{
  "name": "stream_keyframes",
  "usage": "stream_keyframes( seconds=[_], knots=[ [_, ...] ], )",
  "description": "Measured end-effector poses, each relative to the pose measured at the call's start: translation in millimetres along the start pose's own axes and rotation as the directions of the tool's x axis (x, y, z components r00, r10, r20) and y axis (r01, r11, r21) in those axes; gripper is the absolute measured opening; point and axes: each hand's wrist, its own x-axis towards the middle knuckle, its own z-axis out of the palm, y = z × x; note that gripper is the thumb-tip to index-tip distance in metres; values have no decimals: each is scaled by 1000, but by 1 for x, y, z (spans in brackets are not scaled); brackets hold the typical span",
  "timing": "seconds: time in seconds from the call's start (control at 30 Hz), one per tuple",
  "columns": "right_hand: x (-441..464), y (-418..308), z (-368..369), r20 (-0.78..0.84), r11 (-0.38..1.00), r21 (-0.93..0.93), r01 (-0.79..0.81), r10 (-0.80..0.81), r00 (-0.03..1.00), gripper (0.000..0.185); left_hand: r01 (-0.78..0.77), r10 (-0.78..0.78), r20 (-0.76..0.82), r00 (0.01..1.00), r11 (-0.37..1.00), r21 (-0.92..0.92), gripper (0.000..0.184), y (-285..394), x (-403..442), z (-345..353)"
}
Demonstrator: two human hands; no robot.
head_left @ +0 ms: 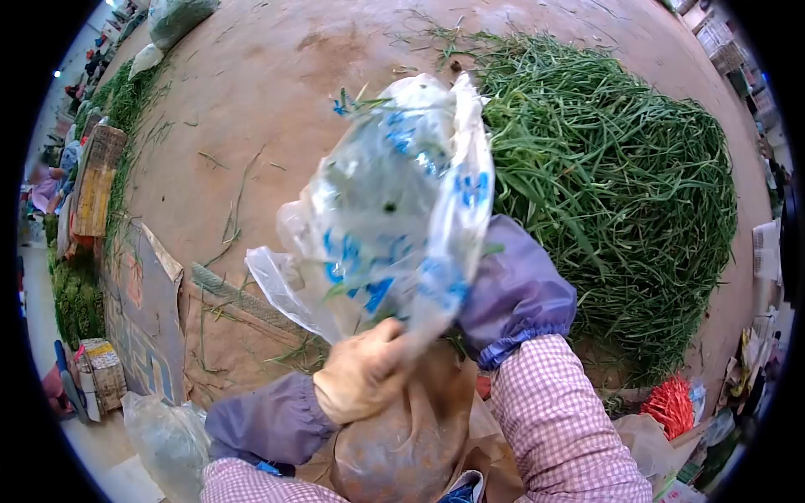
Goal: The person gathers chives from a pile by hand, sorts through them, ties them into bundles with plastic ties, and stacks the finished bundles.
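Note:
A clear plastic bag [381, 210] with blue printing is held up in front of me, its surface creased and partly blurred. My left hand [360, 373] is closed on the bag's lower edge, fingers curled into the plastic. The purple sleeve cover of my right arm [524, 289] reaches up against the bag's right side, and the right hand itself is hidden in or behind the plastic. Just right of the bag lies a large heap of long green leafy stalks [612, 193]. A few green bits show on or through the bag.
Below the bag is a brown plastic-like covering [402, 436] over my lap. Flattened cardboard [142, 310] lies at left, near a crumpled clear bag [172, 436]. Red strands [671, 405] sit at lower right. A person [46, 184] is at the far left edge.

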Motion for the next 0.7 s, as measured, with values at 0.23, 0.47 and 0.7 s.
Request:
stream_keyframes(
  seconds=[0.23, 0.47, 0.7],
  knots=[
    [-66, -54, -86, 424, 756, -634, 160, 168, 890, 51, 84, -96, -131, 987, 992, -98, 31, -48, -41, 41],
    [-35, -162, -178, 329, 549, -665, 506, -393, 859, 12, 36, -41, -280, 959, 999, -21, 49, -49, -42, 58],
    [139, -138, -146, 513, -413, -846, 339, -450, 731, 53, 4, 140, -573, 807, 970, 242, 51, -64, -69, 32]
  ],
)
